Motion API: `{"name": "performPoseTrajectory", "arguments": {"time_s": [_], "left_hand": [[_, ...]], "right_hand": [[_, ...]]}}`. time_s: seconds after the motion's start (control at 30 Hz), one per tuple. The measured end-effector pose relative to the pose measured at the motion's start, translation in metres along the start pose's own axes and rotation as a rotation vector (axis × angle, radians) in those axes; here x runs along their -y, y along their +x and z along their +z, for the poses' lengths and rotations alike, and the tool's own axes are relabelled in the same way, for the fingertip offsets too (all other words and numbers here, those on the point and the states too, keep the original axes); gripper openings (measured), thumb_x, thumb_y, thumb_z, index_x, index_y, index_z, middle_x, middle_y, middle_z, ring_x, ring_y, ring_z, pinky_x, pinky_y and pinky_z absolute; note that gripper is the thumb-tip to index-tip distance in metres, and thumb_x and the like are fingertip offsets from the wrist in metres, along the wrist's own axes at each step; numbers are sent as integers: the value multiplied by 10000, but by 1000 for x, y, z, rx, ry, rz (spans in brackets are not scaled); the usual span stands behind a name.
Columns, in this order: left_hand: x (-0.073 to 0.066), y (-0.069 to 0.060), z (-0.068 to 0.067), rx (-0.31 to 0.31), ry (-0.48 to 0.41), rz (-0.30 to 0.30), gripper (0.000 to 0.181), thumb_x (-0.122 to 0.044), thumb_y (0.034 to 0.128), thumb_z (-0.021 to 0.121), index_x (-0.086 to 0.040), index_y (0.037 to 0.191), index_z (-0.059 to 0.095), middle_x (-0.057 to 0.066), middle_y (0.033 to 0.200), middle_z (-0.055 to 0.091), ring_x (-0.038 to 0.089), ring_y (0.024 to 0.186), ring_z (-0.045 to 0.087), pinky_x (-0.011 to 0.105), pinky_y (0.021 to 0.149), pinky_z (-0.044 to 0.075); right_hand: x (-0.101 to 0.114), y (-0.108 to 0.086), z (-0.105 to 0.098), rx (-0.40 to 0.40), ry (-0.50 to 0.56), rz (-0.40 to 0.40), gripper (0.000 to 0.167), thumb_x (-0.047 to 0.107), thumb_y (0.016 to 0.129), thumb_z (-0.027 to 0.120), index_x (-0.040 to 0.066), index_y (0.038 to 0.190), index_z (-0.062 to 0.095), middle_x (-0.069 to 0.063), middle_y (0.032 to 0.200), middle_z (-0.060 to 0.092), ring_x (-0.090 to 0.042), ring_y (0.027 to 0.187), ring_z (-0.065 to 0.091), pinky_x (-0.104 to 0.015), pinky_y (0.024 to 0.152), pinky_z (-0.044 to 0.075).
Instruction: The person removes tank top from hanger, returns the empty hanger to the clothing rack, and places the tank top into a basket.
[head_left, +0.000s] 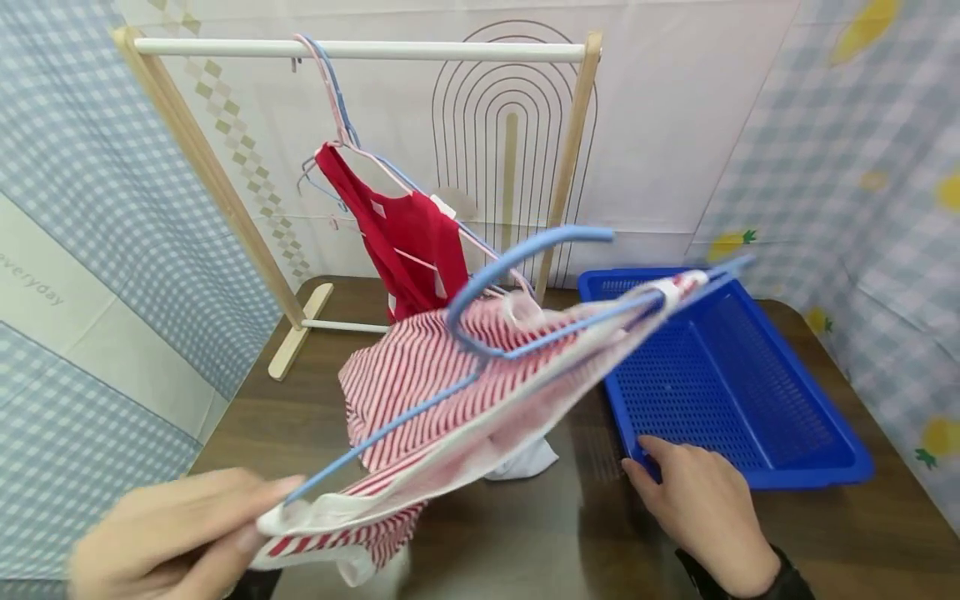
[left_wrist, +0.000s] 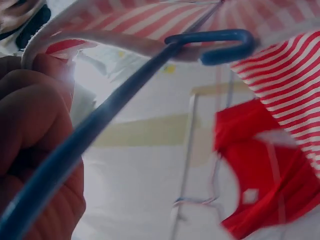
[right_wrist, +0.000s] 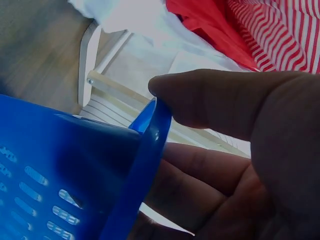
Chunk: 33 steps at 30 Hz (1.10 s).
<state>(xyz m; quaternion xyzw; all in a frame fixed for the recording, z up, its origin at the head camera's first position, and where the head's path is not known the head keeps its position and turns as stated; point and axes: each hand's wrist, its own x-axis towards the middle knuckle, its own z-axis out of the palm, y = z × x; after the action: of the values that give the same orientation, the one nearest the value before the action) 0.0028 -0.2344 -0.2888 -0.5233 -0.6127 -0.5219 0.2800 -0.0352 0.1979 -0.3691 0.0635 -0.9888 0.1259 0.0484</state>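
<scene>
Left hand [head_left: 180, 533], lower left of the frame: thumb and fingers pinch the near end of a blue hanger [head_left: 423, 410], with the white edge of a striped garment [head_left: 405, 375] at the fingertips. Right hand [head_left: 693, 500], lower right: clamped on the rim of a blue basket [head_left: 810, 477], thumb on one side and fingers on the other, as the right wrist view confirms. The two hands are well apart. The striped garment, red and white, lies in mid-frame between them; the left hand is at its end, the right touches no part of it. Long axis of hanger and garment: a slant from the left hand at lower left up to the far tip at upper right, which overlaps the basket's far left part in the head view. A white strap loops the far arm (whether the near strap is on cannot be told; the fingers cover that spot). The hook stands free above the middle, its open end toward the right. Beyond, across the upper frame, a white bar [head_left: 450, 52] runs nearly level, so the hanger lies askew to it. From that bar, left of its middle, a red garment [head_left: 431, 242] hangs on a pink hanger [head_left: 326, 79]. White cloth [head_left: 528, 462] on the brown table [head_left: 510, 533], partly hidden below the stripes.
</scene>
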Motion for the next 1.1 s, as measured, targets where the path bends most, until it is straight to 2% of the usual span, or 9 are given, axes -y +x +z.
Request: {"name": "performPoseTrajectory", "arguments": {"time_s": [0.03,0.1,0.3,0.37,0.47,0.6,0.73,0.83,1.1], "left_hand": [[7,14,10,-3,-77,36,259,160,906,599,290,1129,614,189,826,668,129,672,560,114,569,395],[21,22,20,8,-143,75,253,158,917,588,291,1130,615,179,826,655,139,682,561,126,585,414],[45,11,28,46,-155,-27,258,120,933,618,187,1174,681,150,1007,743,165,820,654,170,706,525],[51,7,29,55,-155,-67,268,105,936,634,154,1193,693,139,1119,764,167,886,664,199,751,536],[56,1,28,79,-159,-105,287,81,946,644,121,1225,696,118,1233,757,149,975,688,205,799,551],[60,-3,29,132,-159,-115,311,61,958,645,100,1264,686,129,1251,753,140,1052,720,206,830,576],[62,-5,31,180,-171,-126,333,75,952,642,94,1283,676,162,1163,764,172,1009,726,224,783,581],[62,-7,32,195,-174,-150,346,86,942,647,88,1287,676,169,1134,763,182,965,713,242,724,562],[57,-20,26,195,-85,-233,323,77,929,676,61,1250,705,105,1203,768,114,1047,722,182,857,572]], "right_hand": [[0,0,0,-1,1,2,369,309,891,810,53,1154,773,-105,785,759,-171,536,579,-289,440,334],[-1,2,0,-10,0,-3,371,321,885,816,54,1140,776,-133,883,790,-222,604,662,-329,467,414],[-8,0,-6,-68,62,-19,363,347,893,806,63,1117,779,-140,955,799,-339,774,743,-506,638,553],[-11,-4,-15,-181,115,-18,298,282,888,810,63,1089,783,-140,960,797,-353,828,749,-503,702,557],[-13,-8,-31,-444,248,-45,223,116,876,796,33,1081,771,-143,984,779,-119,923,719,-255,818,551],[-9,-4,-51,-696,394,-228,326,190,956,736,-27,1199,732,-213,1085,713,110,1033,536,-26,918,378],[0,6,-61,-712,378,-409,582,485,1034,593,-40,1255,711,-270,1219,679,-129,1130,580,-95,1034,347],[2,10,-61,-694,344,-446,609,524,1044,549,-28,1224,732,-246,1179,720,-298,1050,579,-123,1047,332],[-2,9,-56,-588,289,-418,359,359,1035,637,61,1170,786,-106,1020,781,-178,895,525,-227,852,343]]}}
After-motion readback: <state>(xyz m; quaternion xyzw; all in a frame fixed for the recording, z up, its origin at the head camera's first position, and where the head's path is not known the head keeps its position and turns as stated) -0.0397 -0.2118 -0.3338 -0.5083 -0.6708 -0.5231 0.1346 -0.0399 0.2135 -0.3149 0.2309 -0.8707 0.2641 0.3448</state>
